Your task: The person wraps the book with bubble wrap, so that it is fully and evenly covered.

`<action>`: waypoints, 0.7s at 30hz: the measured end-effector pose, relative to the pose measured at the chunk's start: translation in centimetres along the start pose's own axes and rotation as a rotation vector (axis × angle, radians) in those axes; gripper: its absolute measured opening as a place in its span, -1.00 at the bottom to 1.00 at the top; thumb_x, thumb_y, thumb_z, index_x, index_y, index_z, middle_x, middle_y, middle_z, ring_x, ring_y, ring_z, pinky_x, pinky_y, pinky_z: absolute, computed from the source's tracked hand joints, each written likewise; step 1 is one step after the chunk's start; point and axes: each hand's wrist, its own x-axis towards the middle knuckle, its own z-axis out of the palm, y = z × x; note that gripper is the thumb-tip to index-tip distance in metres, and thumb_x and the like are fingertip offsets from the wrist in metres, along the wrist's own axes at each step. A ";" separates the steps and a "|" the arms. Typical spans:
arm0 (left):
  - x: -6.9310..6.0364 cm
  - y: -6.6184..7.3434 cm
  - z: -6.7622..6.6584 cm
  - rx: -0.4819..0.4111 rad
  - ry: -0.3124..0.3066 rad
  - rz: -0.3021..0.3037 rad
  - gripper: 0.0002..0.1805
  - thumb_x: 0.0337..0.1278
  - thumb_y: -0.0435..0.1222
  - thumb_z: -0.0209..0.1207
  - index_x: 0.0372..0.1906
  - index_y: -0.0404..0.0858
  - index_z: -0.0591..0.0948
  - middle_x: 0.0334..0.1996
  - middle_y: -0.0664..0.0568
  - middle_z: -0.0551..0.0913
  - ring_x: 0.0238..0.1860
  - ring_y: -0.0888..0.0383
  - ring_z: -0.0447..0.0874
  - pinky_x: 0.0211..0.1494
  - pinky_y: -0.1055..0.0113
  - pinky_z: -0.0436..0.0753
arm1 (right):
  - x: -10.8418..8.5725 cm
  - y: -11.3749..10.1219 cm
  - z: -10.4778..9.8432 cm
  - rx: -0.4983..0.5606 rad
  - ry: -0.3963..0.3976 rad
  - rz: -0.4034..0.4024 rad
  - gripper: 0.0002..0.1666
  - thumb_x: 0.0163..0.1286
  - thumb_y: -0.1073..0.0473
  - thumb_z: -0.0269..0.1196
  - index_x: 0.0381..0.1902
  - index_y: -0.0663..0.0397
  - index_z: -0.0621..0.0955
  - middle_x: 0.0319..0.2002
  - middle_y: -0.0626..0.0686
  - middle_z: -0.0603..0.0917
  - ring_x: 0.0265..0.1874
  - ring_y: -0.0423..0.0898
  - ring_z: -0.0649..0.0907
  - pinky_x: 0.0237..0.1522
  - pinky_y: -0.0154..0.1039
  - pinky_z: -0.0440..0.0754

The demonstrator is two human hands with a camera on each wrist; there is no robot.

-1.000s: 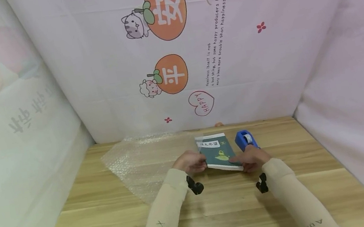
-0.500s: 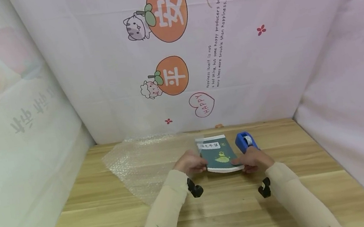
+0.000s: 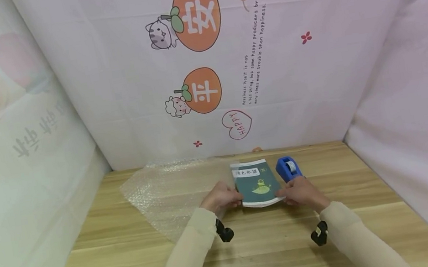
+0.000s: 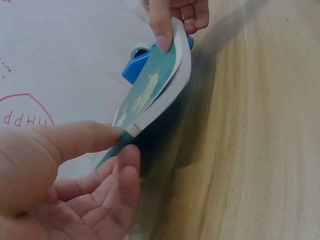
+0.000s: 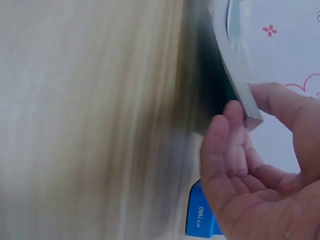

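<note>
Right hand [image 3: 302,192] had shifted outward to a near corner of the book [image 3: 252,179], so with left hand [image 3: 220,197] opposite, both pinching thumb-to-fingers, it looked evenly held, bowed, toward the far edge of the table [image 3: 273,254]

A sheet of clear bubble wrap [image 3: 153,198] is spread toward the back left of the wood-grain surface [image 3: 265,255]. Farther right sits a blue tape dispenser [image 3: 285,169] holding a roll of tape [image 3: 291,166]. Behind hangs a pale cloth [image 3: 129,95] printed with orange fruits [image 3: 196,16], a cat [image 3: 159,34], a sheep [image 3: 177,106] and a heart [image 3: 237,125] reading "HAPPY". More pale sheeting [image 3: 410,113] borders both sides.
</note>
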 end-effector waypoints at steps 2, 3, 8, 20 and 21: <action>0.1 -0.1 0.0 0.038 0.012 0.027 -0.88 0.18 -0.46 0.39 -0.45 -0.40 0.77 -0.56 -0.01 0.72 -0.54 0.22 0.62 -0.40 0.48 0.66 | 0.0 0.1 0.2 0.024 0.031 -0.023 -0.60 0.39 0.02 0.45 -0.50 0.21 0.67 -0.51 -0.02 0.68 -0.45 -0.12 0.65 -0.29 -0.26 0.66; 0.1 -0.2 0.0 0.051 0.017 0.036 -0.88 0.19 -0.45 0.39 -0.43 -0.42 0.77 -0.55 -0.01 0.72 -0.53 0.22 0.62 -0.39 0.47 0.66 | 0.0 0.1 0.3 0.030 0.048 -0.034 -0.62 0.38 0.03 0.45 -0.45 0.25 0.70 -0.47 0.01 0.72 -0.42 -0.12 0.67 -0.29 -0.26 0.69; 0.2 -0.5 0.2 0.107 0.047 0.069 -0.87 0.24 -0.41 0.39 -0.34 -0.44 0.81 -0.47 -0.02 0.75 -0.47 0.23 0.65 -0.30 0.45 0.70 | -0.1 0.1 0.7 0.032 0.117 -0.052 -0.67 0.37 0.05 0.46 -0.33 0.27 0.75 -0.40 0.07 0.79 -0.39 -0.10 0.72 -0.35 -0.30 0.67; 0.7 -0.3 0.8 0.143 0.118 0.084 -0.84 0.28 -0.30 0.42 -0.21 -0.35 0.82 -0.26 -0.04 0.82 -0.28 0.16 0.74 -0.15 0.33 0.73 | -0.7 0.0 0.9 0.051 0.163 -0.051 -0.69 0.40 0.08 0.43 -0.20 0.27 0.72 -0.34 0.11 0.78 -0.35 -0.09 0.72 -0.35 -0.29 0.67; 0.7 -0.2 0.9 0.137 0.122 0.085 -0.84 0.27 -0.31 0.42 -0.20 -0.36 0.81 -0.24 -0.04 0.81 -0.27 0.16 0.75 -0.13 0.30 0.75 | -0.7 0.0 0.8 0.052 0.166 -0.048 -0.68 0.41 0.06 0.43 -0.18 0.28 0.72 -0.30 0.13 0.79 -0.33 -0.08 0.72 -0.33 -0.30 0.67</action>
